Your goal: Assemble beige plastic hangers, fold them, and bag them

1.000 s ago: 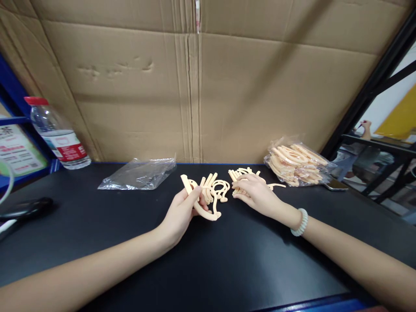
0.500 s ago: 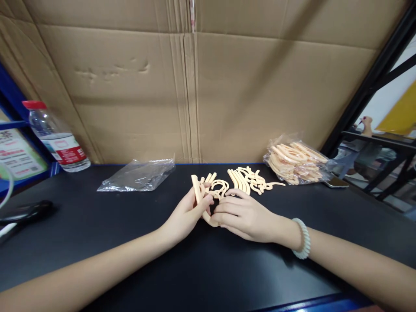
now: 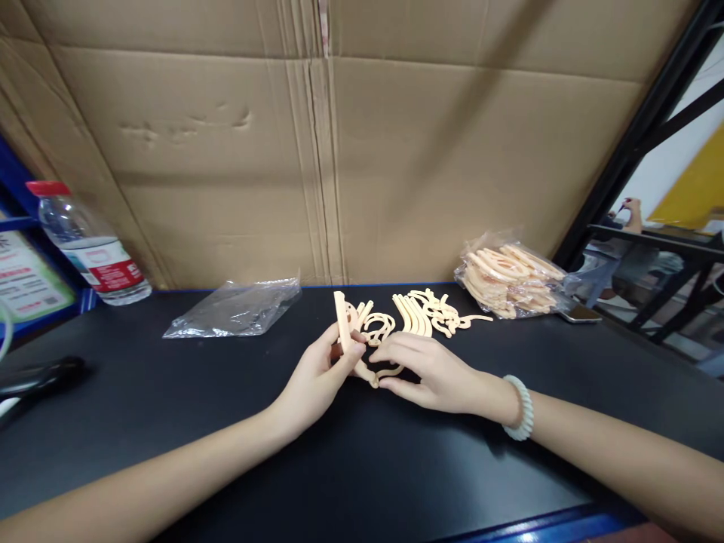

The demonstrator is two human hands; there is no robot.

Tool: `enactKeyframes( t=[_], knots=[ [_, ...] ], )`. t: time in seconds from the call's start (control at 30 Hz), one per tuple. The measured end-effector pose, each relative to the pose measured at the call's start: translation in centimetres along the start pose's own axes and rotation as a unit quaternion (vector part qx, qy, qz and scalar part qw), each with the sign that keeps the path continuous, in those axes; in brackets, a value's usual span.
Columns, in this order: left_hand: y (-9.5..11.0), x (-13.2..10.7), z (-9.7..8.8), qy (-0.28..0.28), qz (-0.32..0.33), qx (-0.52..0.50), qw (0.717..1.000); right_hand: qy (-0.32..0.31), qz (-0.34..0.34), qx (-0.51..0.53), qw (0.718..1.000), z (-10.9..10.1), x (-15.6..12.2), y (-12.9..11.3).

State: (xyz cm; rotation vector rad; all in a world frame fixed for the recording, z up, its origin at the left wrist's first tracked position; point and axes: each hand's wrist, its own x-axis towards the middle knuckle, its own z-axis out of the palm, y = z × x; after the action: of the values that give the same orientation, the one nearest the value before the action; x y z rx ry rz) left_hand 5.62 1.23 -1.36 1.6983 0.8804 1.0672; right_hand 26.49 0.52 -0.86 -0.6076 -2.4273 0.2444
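My left hand (image 3: 317, 377) is closed round a cream plastic hook-shaped piece (image 3: 342, 326), held upright near the middle of the black table (image 3: 226, 422). My right hand (image 3: 421, 368), with a pale bead bracelet on the wrist, pinches the lower curved end of that same piece (image 3: 390, 372). Just behind the hands lie loose cream pieces (image 3: 378, 327) and a row of curved cream pieces (image 3: 430, 313).
A clear bag full of cream pieces (image 3: 509, 279) lies at the back right, an empty clear bag (image 3: 231, 311) at the back left. A water bottle (image 3: 84, 245) stands far left. A black object (image 3: 39, 375) lies at the left edge. A cardboard wall (image 3: 339, 151) stands behind.
My right hand left the row of curved pieces and came over to my left hand. It now pinches the lower end of the piece, which my left hand has turned upright.
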Motion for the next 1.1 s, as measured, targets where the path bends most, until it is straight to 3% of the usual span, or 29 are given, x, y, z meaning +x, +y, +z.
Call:
enactKeyframes(
  t=[0.13,0.27,0.5,0.67,0.83,0.97,1.1],
  knots=[
    [0.3,-0.3,-0.2,0.02,0.051,0.079,0.995,0.064,0.04,0.108,0.991,-0.2,0.3,-0.6],
    [0.6,-0.6,-0.3,0.014,0.081,0.163,0.983,0.041,0.071,0.226,0.971,-0.2,0.6,-0.8],
    [0.9,-0.8,-0.3,-0.002,0.101,0.18,0.978,0.05,0.139,0.447,0.882,0.3,0.5,0.3],
    [1.0,-1.1,-0.3,-0.006,0.113,0.188,0.976,0.107,0.193,0.48,0.849,0.1,0.7,0.2],
    [0.4,-1.1,-0.3,0.021,0.078,0.163,0.983,0.179,0.228,0.475,0.831,-0.3,0.9,0.4],
    [0.1,-0.9,-0.3,0.031,0.059,0.153,0.986,0.189,0.277,0.477,0.813,-0.3,0.9,0.6],
    [-0.1,-0.8,-0.2,0.034,0.092,0.208,0.973,0.172,0.355,0.482,0.782,-0.1,0.9,0.5]
  ],
)
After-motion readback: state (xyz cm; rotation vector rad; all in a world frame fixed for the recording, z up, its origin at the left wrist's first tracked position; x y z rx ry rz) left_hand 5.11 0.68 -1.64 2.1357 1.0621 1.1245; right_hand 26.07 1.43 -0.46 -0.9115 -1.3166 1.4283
